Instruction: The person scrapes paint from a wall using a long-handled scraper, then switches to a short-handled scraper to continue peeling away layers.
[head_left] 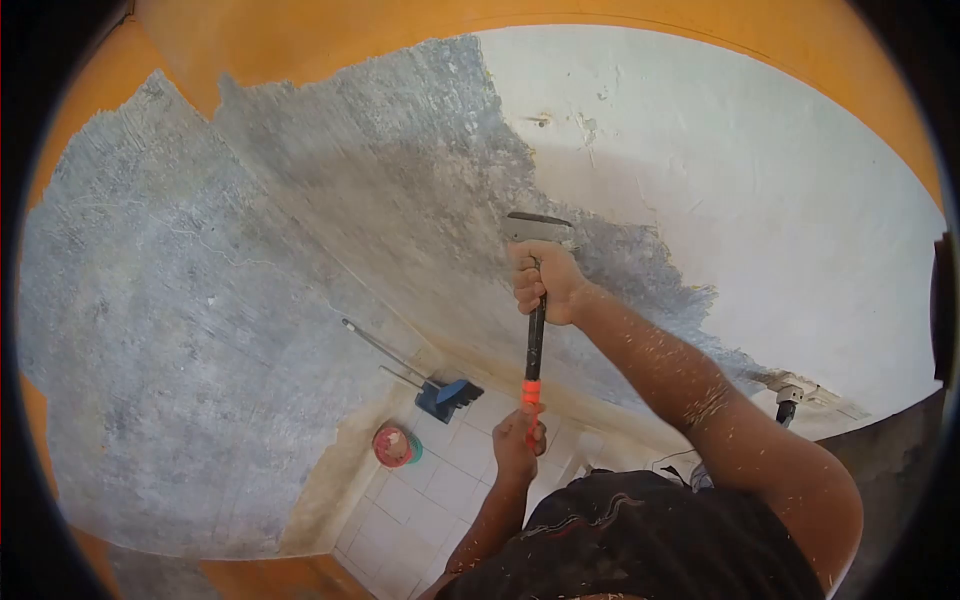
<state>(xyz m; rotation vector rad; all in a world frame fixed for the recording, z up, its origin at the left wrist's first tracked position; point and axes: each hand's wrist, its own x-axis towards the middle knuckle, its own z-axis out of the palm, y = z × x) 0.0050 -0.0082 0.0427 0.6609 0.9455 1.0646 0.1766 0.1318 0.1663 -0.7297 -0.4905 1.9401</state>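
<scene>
A long-handled scraper (535, 345) with a broad grey head (540, 230) and a black and orange handle is in both my hands. My right hand (545, 280) is wrapped round the handle just below the head. Lower down, my left hand (518, 440) grips the orange end. The head overlaps the wall (430, 160) in this view, over a bare grey, rough area. To the right, white coating (690, 140) still covers the wall, with a ragged edge between the two surfaces. Pale flecks dot my right forearm.
In the corner, a blue dustpan (437, 400) and a broom with dark bristles (468, 392) lean on the left wall (190, 330). Beside them a red and green bucket (397, 445) stands on the tiled floor (450, 480). A socket with a plug (789, 397) sits low at right.
</scene>
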